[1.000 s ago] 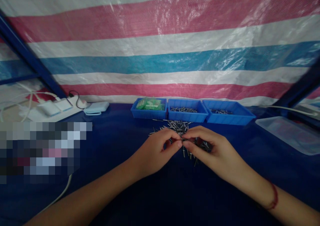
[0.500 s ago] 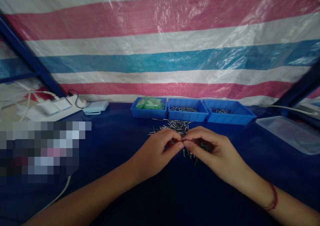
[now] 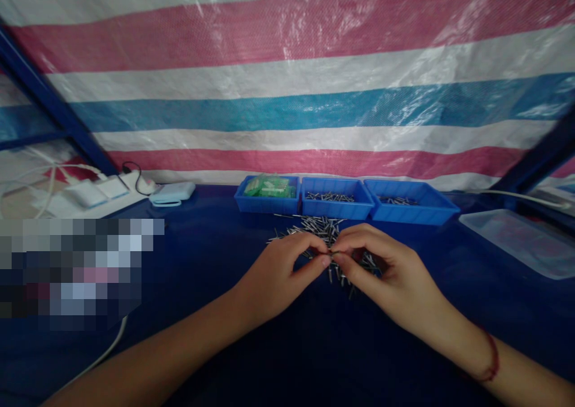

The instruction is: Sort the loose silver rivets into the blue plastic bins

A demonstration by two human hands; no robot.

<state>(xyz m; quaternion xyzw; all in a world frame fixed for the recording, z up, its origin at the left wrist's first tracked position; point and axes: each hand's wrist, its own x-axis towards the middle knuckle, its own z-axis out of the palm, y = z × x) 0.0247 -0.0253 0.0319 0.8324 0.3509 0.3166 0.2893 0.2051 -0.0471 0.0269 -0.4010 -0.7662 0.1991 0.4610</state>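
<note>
My left hand [image 3: 281, 272] and my right hand [image 3: 390, 269] meet fingertip to fingertip over the near part of a pile of thin metal pins [image 3: 314, 227]. Each has its thumb and index finger pinched together. A tiny piece shows between the two pinches, too small to make out. Some pins stick out beneath and behind my fingers on the dark blue table [image 3: 287, 359]. Behind the pile, the middle blue bin [image 3: 339, 210] and the right blue bin [image 3: 411, 213] hold similar pins. Green packets [image 3: 272, 185] fill the left blue bin [image 3: 267, 204].
A clear plastic lid [image 3: 521, 242] lies at the right. At the back left are a light blue case [image 3: 173, 194] and a white power strip [image 3: 112, 194] with cables. A blurred-out area covers the left side. Striped sheeting [image 3: 287, 113] hangs behind the bins.
My right fingertips have moved slightly away from my left ones, and a bit of the small piece now shows between them. My left hand has barely moved.
</note>
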